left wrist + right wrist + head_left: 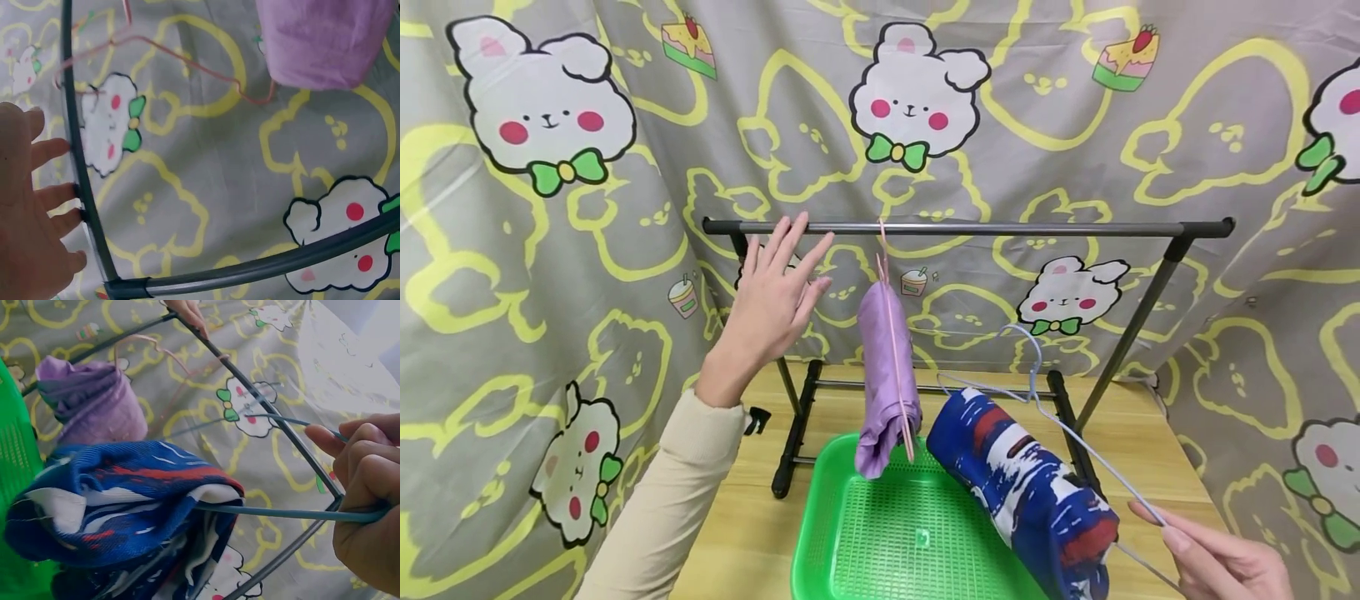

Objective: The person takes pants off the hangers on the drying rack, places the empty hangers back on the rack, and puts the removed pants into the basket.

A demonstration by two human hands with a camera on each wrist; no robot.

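My left hand (772, 296) rests its straight, spread fingers on the dark rail (1037, 229) of a clothes rack, left of a pink hanger (898, 367). From that hanger a folded purple garment (874, 333) hangs at the rail's middle. Low on the right, my right hand (1225, 554) grips one end of a light blue hanger (1097, 457). A blue garment with red and white patches (1022, 475) hangs folded over the hanger's bar. In the right wrist view, curled fingers (369, 456) hold the blue wire, whose hook points toward the rack.
A green plastic basket (827, 500) stands beneath both garments, partly covered by the blue one. The rack's black feet (797, 425) stand on a wood-patterned surface (737, 517). Grey curtain (1075, 150) with cartoon prints surrounds it on the back and sides.
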